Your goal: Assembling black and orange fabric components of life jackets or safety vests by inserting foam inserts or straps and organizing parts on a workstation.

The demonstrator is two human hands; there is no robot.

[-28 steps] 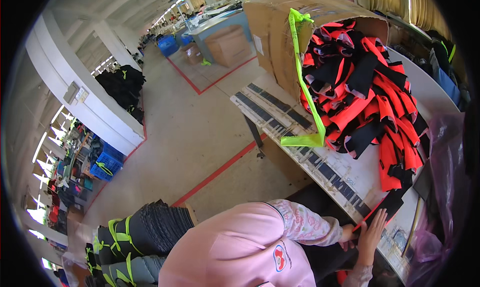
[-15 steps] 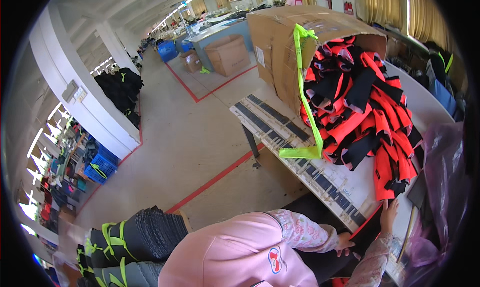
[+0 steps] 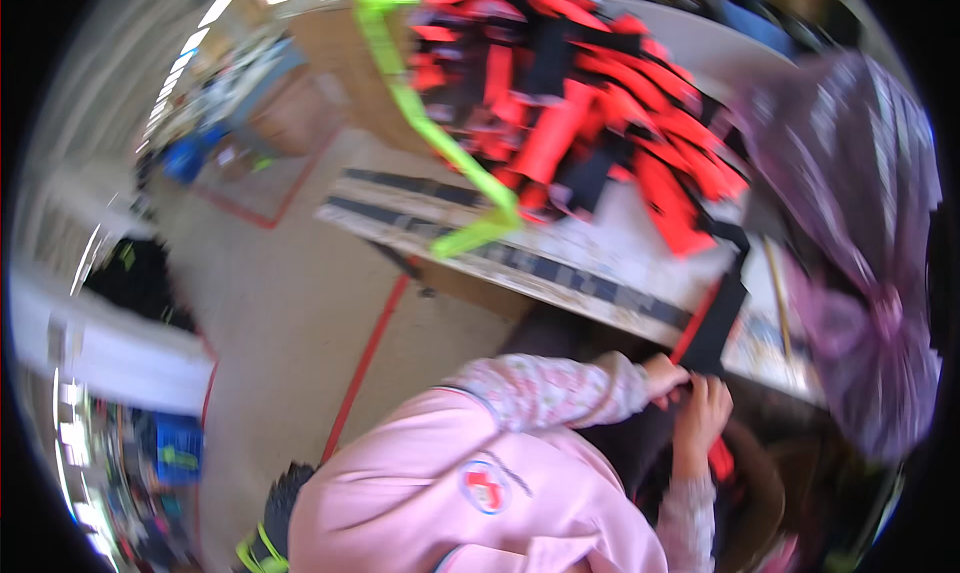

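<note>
Both hands meet at the bench edge: left hand fingers pinch a black strap; right hand fingers curl just below it.

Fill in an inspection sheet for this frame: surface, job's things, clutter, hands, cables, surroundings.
Surface: pale worktable, dark striped strips along its front edge.
Job's things: black fabric strip with red edging hanging off the table edge, down from the heap of red and black fabric pieces.
Clutter: neon green strap draped over the heap; purple plastic bag beside it.
Hands: left hand and right hand both at the strip's lower end; grip blurred.
Cables: nothing seen.
Surroundings: concrete floor with red line; cardboard box behind; picture motion-blurred.
</note>
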